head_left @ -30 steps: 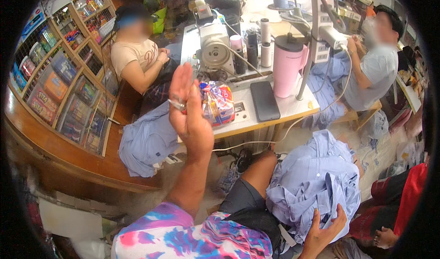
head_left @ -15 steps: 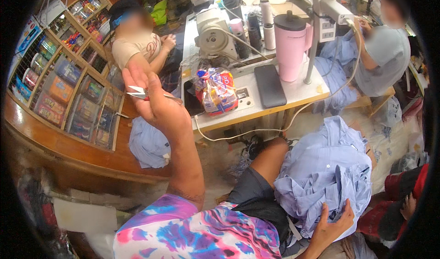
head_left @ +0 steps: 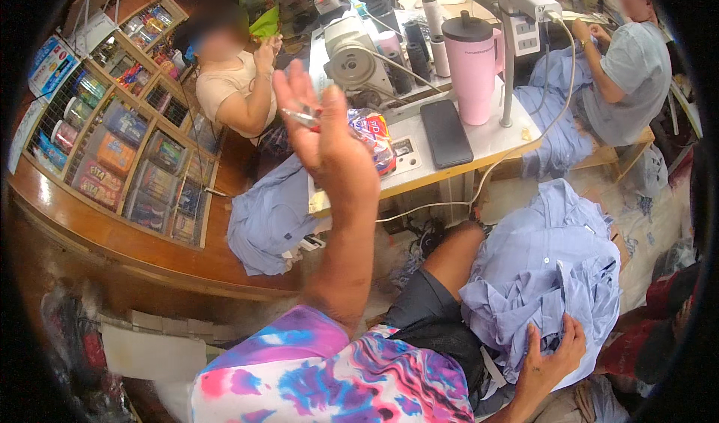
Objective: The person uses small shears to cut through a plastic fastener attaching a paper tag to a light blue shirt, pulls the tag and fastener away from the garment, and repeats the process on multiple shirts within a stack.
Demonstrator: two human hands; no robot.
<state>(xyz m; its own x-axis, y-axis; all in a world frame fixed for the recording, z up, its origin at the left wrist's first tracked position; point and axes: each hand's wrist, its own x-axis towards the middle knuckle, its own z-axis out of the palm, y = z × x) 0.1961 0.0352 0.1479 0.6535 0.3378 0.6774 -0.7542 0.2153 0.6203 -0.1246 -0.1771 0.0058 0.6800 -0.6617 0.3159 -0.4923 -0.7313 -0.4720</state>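
Observation:
My left hand (head_left: 333, 142) is raised in front of the sewing table, palm up with the fingers stretched out. Small metal thread snips (head_left: 301, 116) lie across that palm, held under the thumb, their blades pointing left. My right hand (head_left: 553, 355) rests on a heap of light blue button-up shirts (head_left: 535, 236) on my lap. Its thumb and fingers are spread over the folds, with no pinch visible. Behind my left hand, a plastic-wrapped package (head_left: 372, 135) is partly hidden.
On the table (head_left: 427, 180) stand a sewing machine (head_left: 352, 62), thread cones (head_left: 432, 15), a pink tumbler (head_left: 473, 75) and a black phone (head_left: 446, 133). A white cable (head_left: 490, 174) loops off its edge. Co-workers sit left and right. Blue cloth (head_left: 266, 217) hangs beside a goods rack (head_left: 123, 150).
My left hand with the snips has shifted right, now overlapping the package. The left co-worker's hands have risen. My right hand stays on the shirts. The whole view has shifted slightly.

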